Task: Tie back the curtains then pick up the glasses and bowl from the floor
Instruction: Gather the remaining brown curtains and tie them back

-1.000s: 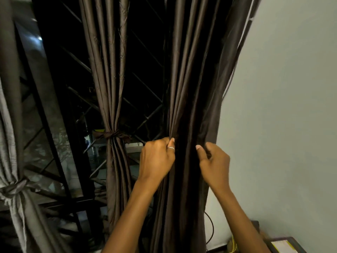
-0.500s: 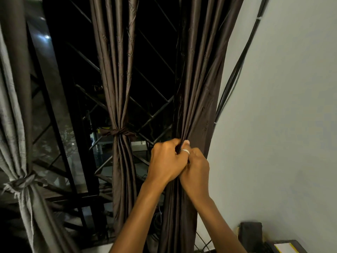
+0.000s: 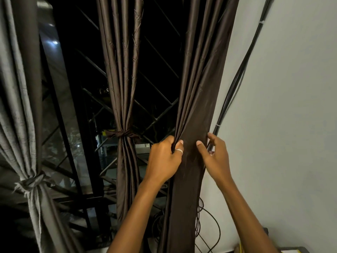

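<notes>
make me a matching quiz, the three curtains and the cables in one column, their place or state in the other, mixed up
Column one:
1 grey curtain
2 middle brown curtain
3 right brown curtain
4 black cables

Column two:
A untied, held by the left hand and right hand
B run down the white wall
C knotted, far left
D tied, centre of view

Pairs: 1-C, 2-D, 3-A, 4-B

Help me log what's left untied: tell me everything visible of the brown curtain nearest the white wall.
The brown curtain is dark, satiny fabric with faint woven motifs, hanging in vertical pleats beside the white wall, with no tie round it. The left hand grips its gathered left folds; the right hand holds its right edge, thumb in front. Black cables hang beside it.
</notes>
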`<action>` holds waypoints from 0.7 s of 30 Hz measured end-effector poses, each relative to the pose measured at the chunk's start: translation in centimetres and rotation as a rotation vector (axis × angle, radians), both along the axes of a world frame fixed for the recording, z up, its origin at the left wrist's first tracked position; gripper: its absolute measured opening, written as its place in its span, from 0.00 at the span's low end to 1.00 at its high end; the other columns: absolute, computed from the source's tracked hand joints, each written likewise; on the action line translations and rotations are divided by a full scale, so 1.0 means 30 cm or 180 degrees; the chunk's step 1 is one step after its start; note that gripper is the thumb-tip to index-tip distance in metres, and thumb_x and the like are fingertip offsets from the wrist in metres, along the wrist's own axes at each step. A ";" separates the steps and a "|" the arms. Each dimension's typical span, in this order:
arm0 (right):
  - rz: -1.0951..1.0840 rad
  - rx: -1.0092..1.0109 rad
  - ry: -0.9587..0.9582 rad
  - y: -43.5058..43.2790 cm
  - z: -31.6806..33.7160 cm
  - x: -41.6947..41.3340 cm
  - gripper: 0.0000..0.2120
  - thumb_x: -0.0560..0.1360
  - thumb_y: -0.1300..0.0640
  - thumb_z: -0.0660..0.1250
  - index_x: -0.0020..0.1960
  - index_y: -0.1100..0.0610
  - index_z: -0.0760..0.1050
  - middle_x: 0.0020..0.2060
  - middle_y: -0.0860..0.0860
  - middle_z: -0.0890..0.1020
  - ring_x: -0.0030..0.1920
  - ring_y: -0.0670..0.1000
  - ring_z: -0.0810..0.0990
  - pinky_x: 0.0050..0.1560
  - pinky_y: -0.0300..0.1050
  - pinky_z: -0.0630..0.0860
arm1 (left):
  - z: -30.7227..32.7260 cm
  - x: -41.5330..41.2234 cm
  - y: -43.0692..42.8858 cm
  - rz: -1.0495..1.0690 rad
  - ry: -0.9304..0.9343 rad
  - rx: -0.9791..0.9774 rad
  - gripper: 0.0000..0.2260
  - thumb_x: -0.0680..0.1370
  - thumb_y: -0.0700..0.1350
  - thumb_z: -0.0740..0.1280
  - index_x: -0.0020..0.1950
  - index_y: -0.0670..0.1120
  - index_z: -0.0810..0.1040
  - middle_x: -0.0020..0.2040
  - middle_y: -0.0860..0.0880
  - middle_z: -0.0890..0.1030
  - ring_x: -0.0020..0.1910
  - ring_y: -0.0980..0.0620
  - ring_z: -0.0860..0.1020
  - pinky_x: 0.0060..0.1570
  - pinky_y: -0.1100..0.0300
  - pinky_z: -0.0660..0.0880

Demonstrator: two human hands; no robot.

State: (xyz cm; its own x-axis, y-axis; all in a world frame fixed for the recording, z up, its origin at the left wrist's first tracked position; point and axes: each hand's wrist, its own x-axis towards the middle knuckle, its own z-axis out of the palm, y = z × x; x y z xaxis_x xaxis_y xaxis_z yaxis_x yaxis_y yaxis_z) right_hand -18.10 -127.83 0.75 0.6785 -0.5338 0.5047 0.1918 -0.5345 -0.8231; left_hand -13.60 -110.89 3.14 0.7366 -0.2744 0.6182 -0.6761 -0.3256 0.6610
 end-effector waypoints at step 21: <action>0.1238 0.0745 0.0289 -0.089 0.080 0.087 0.21 0.61 0.41 0.83 0.51 0.46 0.84 0.47 0.43 0.88 0.48 0.46 0.87 0.45 0.36 0.82 | -0.009 0.016 0.035 -0.0230 0.0338 -0.0374 0.16 0.83 0.54 0.63 0.38 0.47 0.73 0.35 0.49 0.74 0.31 0.58 0.72 0.33 0.65 0.69</action>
